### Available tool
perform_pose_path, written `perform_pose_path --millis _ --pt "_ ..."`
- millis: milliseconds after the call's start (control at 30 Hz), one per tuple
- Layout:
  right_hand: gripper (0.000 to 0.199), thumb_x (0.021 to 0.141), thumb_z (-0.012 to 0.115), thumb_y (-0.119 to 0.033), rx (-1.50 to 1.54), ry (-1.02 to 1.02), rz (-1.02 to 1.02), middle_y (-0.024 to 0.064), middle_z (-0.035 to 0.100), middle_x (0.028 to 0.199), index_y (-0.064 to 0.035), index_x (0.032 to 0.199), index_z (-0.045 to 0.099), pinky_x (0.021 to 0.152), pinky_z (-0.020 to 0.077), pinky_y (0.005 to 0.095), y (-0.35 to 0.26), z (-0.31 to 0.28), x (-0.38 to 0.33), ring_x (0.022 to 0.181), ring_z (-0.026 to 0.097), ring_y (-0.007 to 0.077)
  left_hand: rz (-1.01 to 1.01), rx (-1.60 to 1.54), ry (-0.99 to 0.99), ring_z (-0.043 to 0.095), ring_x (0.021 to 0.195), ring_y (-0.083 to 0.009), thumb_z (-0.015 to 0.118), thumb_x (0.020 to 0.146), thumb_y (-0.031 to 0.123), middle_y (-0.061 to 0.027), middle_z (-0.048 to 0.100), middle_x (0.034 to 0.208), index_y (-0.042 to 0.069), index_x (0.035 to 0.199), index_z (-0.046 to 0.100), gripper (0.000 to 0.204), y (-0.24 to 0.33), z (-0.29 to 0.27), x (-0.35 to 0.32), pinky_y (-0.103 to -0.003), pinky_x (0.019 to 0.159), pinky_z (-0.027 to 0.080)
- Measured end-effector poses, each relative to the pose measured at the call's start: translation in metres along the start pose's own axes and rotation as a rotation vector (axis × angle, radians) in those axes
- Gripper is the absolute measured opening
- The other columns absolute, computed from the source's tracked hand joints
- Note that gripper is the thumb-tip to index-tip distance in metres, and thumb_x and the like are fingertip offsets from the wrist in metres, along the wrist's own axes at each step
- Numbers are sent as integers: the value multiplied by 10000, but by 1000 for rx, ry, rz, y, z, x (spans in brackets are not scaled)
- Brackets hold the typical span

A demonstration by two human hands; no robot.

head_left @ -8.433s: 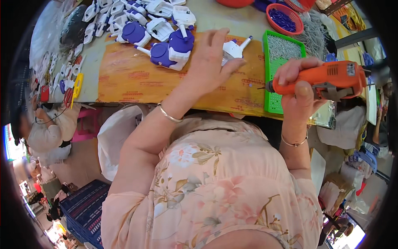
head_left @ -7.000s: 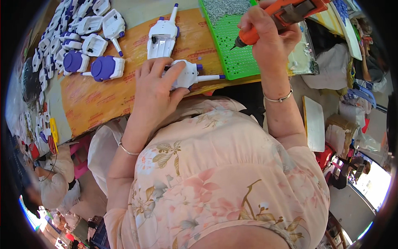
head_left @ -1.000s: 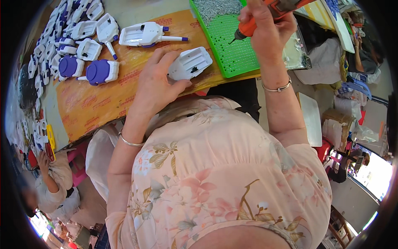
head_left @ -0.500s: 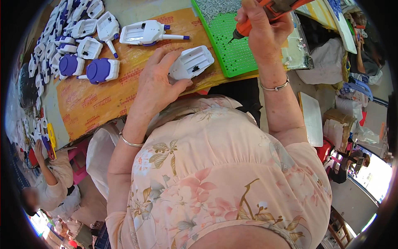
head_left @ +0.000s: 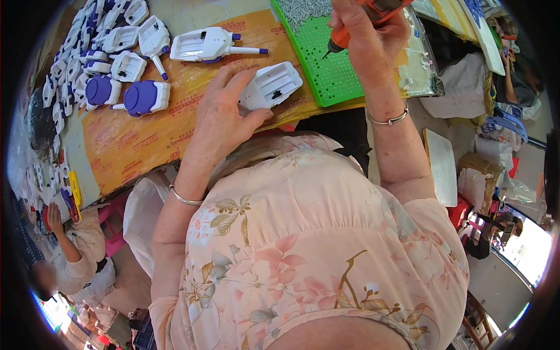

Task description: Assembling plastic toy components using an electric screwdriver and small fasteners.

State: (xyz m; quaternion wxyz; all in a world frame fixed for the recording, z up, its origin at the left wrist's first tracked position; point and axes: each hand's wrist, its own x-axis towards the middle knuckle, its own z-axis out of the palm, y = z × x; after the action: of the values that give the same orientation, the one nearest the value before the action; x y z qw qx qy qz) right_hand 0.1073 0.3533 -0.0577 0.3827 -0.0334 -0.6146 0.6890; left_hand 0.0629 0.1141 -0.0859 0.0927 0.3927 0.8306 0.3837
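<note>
The left hand (head_left: 224, 116) pressed a white plastic shell (head_left: 271, 86) onto the counter (head_left: 134, 146), fingers clamped around its near end. At two o'clock from it, the right hand (head_left: 364, 35) gripped an orange electric screwdriver (head_left: 373, 14), its body cut off by the frame's top edge, tip over a green pegged tray (head_left: 326, 70) with small screws heaped at its far end. At eleven o'clock lay a longer white-and-purple shell (head_left: 207, 45); farther at ten, two purple-domed pieces (head_left: 125, 93). Brown printed paper (head_left: 175, 108) covered the counter.
</note>
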Motion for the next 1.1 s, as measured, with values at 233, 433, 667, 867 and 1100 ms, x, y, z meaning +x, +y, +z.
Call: perform_pose_path --millis 233,433,667,867,1100 --pt "243 874 724 -11 679 -216 -276 25 629 792 -35 1072 586 569 490 254 13 10 20 634 615 110 46 33 22 618 1028 -311 814 680 115 -132 604 1139 23 1246 623 604 -2 1 1 -384 816 523" --pt "368 850 786 -155 118 -29 -46 52 623 812 -27 1102 551 623 499 275 -49 26 -15 681 611 126 1 2 3 613 1068 -372 842 664 145 -163 612 1170 -11 1202 634 597 2 0 3 -429 883 515" --pt "369 773 824 -168 -219 -68 203 -16 630 837 -42 1039 602 728 464 229 -50 45 -34 758 575 67 15 -29 -12 599 1019 -371 838 675 143 -164 592 1103 26 1221 639 593 2 1 3 -441 865 506" --pt "323 764 823 -158 488 -350 -523 -22 638 795 -48 978 608 683 468 238 20 39 -5 718 586 71 160 219 -91 547 958 -375 774 762 129 -177 510 1074 182 1211 674 463 6 1 -2 -452 820 498" --pt "306 799 802 -115 -274 51 54 15 630 780 -37 1013 598 641 482 241 -32 46 -36 669 587 85 183 209 -19 537 996 -386 771 771 131 -184 500 1102 150 1123 676 365 7 3 -5 -467 853 479"
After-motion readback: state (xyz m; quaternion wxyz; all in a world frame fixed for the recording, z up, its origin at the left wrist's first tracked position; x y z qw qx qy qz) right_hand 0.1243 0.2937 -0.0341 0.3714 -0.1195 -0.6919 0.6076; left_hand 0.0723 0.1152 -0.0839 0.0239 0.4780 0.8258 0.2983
